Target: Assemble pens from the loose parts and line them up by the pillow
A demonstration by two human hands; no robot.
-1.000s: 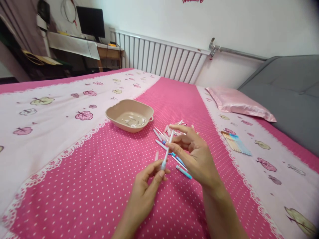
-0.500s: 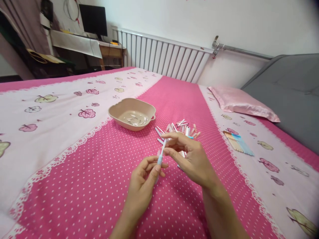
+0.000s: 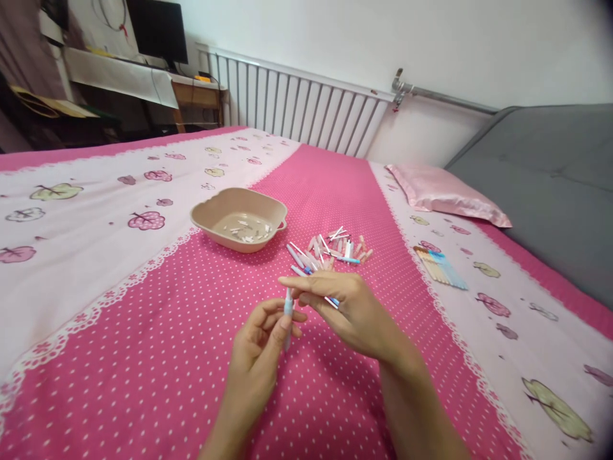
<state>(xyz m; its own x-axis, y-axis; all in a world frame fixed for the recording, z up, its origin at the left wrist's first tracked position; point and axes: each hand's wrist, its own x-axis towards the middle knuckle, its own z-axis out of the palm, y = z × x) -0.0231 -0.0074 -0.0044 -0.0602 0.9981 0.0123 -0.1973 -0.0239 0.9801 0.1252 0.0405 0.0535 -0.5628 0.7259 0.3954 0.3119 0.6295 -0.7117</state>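
My left hand pinches a slim light-blue pen barrel upright between thumb and fingers. A short white end shows at the barrel's top. My right hand has its index finger stretched out flat over that end, touching it. Its thumb is held apart from the index, and the other fingers are partly hidden. Behind my hands lies a loose pile of pen parts: pink and pale barrels, thin white sticks and a few blue pieces. My right hand covers the near side of this pile.
Left of the pile, a beige plastic basin holds several small white pieces. A flat row of cream and blue pens lies to the right. Farther off are a pink pillow, a grey headboard, a white radiator and a desk with a monitor.
The white stick above the barrel now stands out much less. My right index finger has moved from beside it to over its top. The view has turned slightly right.
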